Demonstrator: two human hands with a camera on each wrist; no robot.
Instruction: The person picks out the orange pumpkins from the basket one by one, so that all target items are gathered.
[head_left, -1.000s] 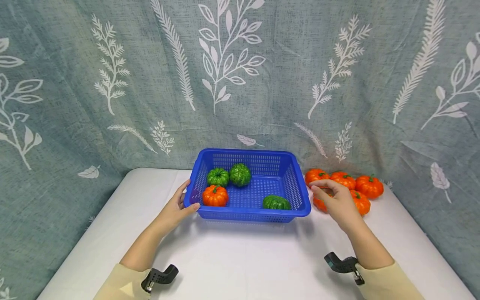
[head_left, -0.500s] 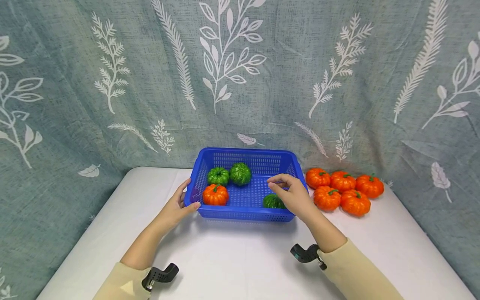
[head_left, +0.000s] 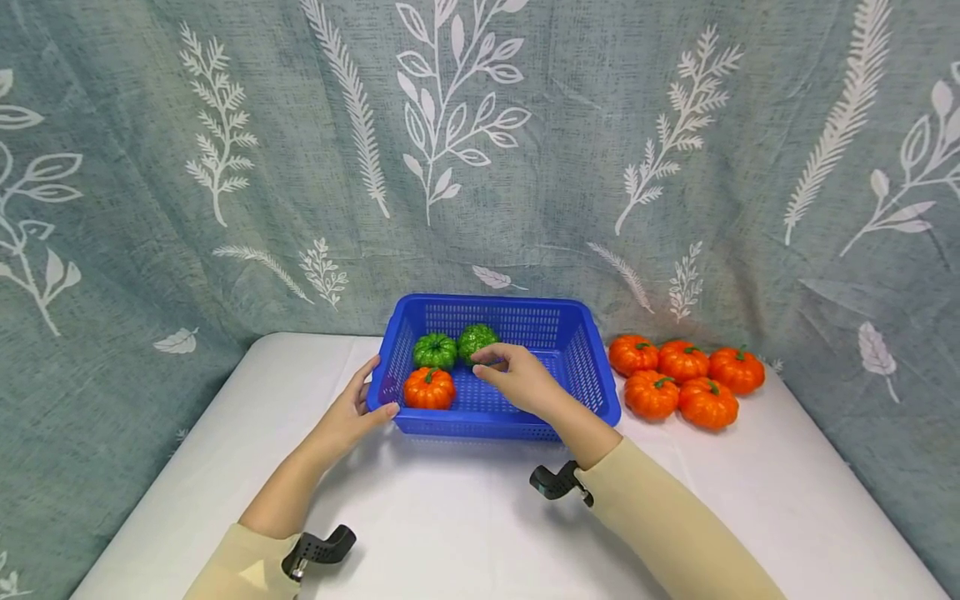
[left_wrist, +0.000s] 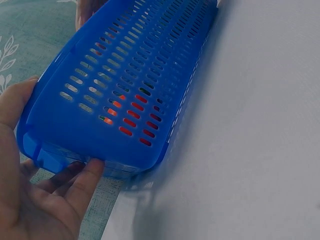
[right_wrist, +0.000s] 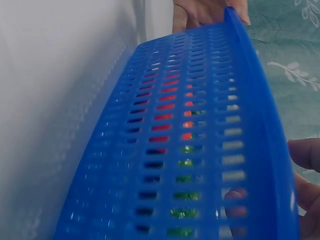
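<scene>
My left hand (head_left: 351, 423) grips the left end of a blue plastic basket (head_left: 465, 426), thumb at its front corner. In the left wrist view, fingers and thumb curl round the basket's end. Inside at the left lie an orange pumpkin (head_left: 429, 390), a ribbed green pumpkin (head_left: 434, 352) and a rounder green pumpkin (head_left: 476, 337) beside it. Over the basket's middle, my right hand (head_left: 521, 382) is right by the rounder green pumpkin, thumb and fingers apart with nothing visible between them. Another green pumpkin at the basket's front right is hidden by the right hand and wrist.
Several orange pumpkins (head_left: 682, 362) sit on the white tabletop (head_left: 450, 517) just right of the basket. A patterned grey-green curtain (head_left: 570, 183) hangs close behind the basket and along both sides.
My right hand has moved left, from beside the orange pumpkins over the basket's right side to the rounder green pumpkin. The left hand and the basket have stayed in place.
</scene>
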